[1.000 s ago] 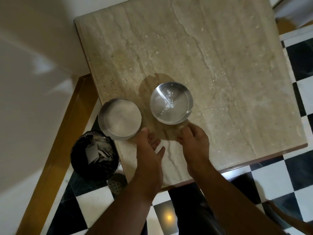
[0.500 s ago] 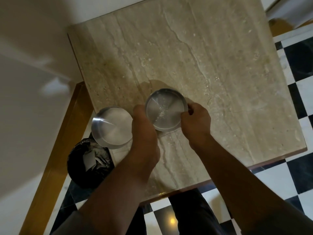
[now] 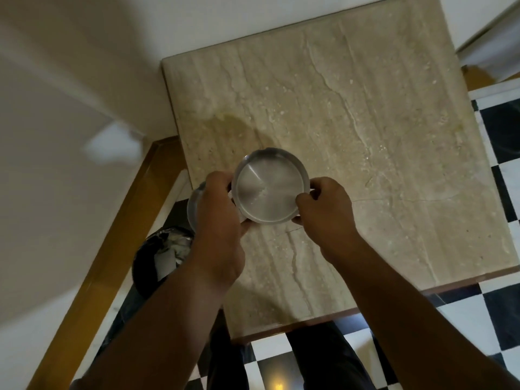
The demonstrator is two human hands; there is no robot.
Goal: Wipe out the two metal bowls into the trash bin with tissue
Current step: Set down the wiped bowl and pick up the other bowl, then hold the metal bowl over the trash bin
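A round metal bowl (image 3: 270, 188) with a few white crumbs inside is held between both hands above the marble table (image 3: 365, 136). My left hand (image 3: 218, 220) grips its left rim and my right hand (image 3: 323, 209) pinches its right rim. The second metal bowl (image 3: 192, 205) sits at the table's left edge, mostly hidden behind my left hand. Below it on the floor stands the black-lined trash bin (image 3: 160, 256) with crumpled white tissue inside. No loose tissue shows on the table.
A white wall and a wooden skirting (image 3: 112, 249) run along the left. The floor (image 3: 501, 319) is black and white checked tile. My legs stand at the table's near edge.
Both hands went from hovering near the table's front to closing on the right-hand bowl. The view shifted, so the second bowl is now largely covered by my left hand.
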